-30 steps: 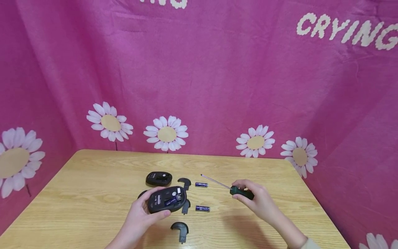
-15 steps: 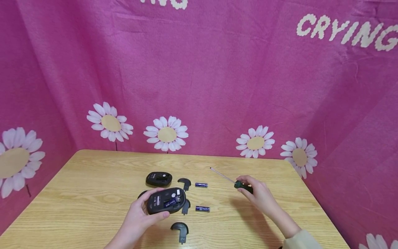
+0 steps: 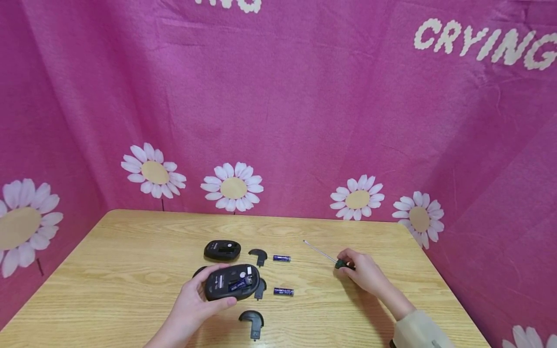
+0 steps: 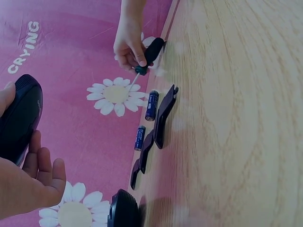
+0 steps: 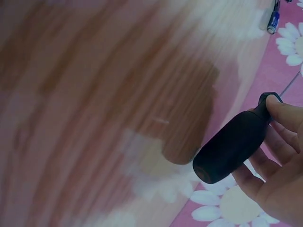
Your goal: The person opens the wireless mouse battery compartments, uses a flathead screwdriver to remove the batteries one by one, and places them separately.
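My left hand (image 3: 191, 299) holds a black computer mouse (image 3: 217, 289) above the table, underside up. Its battery slot is uncovered, and a blue battery (image 3: 238, 284) lies slanted in it. Off to the right, my right hand (image 3: 364, 273) pinches a screwdriver (image 3: 319, 251) by its dark green handle, the thin shaft pointing away to the left. In the right wrist view the handle (image 5: 232, 144) has its butt end low over the tabletop; contact is hard to tell. The left wrist view shows the handle (image 4: 152, 51) close to the table surface.
Two blue batteries, one farther (image 3: 282, 258) and one nearer (image 3: 284, 292), lie mid-table. Three black battery covers, far (image 3: 259, 256), middle (image 3: 261, 289) and near (image 3: 252, 320), line up beside them. Another upturned mouse (image 3: 222, 249) sits behind. A dark object (image 3: 198, 271) is mostly hidden by my left hand.
My right hand has moved slightly right and lowered the screwdriver toward the tabletop. The left hand and its mouse have barely shifted.
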`<state>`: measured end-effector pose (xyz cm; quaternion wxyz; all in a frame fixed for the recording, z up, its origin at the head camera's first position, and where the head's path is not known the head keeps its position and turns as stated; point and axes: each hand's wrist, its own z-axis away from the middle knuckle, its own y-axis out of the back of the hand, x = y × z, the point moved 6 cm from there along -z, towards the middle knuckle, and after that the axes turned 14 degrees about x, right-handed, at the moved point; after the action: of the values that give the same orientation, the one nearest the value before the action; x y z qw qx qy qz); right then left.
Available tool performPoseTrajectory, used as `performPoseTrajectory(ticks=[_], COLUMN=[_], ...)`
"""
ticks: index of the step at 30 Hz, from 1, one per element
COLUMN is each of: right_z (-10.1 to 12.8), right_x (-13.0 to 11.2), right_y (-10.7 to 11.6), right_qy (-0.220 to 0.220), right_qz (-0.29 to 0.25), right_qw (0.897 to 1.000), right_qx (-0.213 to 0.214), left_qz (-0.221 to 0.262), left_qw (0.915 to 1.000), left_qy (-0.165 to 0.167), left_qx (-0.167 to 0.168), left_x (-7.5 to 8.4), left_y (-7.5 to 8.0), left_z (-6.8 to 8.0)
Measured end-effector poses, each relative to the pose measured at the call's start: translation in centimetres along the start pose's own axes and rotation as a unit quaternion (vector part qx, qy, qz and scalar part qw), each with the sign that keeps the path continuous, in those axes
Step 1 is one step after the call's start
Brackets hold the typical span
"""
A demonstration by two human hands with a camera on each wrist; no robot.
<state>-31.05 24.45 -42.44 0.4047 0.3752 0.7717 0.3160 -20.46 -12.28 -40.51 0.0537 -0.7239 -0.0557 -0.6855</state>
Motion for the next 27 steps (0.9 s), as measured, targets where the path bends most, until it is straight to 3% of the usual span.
performPoseTrajectory(ticks=[11,18,27], right_z=[-0.40,-0.47,-0.62], right_x=[1.09,0.71,0.38], right_y=[-0.95,-0.96,-0.68], right_qy=[-0.011,0.023,0.008], right_qz=[0.005,0.006,0.018], right_qw=[0.999,0.998,0.998], right_qx=[-0.044,-0.050,-0.055], left_qz=[-0.007,-0.019,-0.033], left_qw=[0.9997,0.9994,0.9990], left_qy=[0.025,0.030,0.030], left_qx=[-0.001,0.004,0.009], left_x=[0.00,-0.08,0.16], left_y=[-0.12,-0.07,0.00], left_z=[0.01,-0.03,-0.13])
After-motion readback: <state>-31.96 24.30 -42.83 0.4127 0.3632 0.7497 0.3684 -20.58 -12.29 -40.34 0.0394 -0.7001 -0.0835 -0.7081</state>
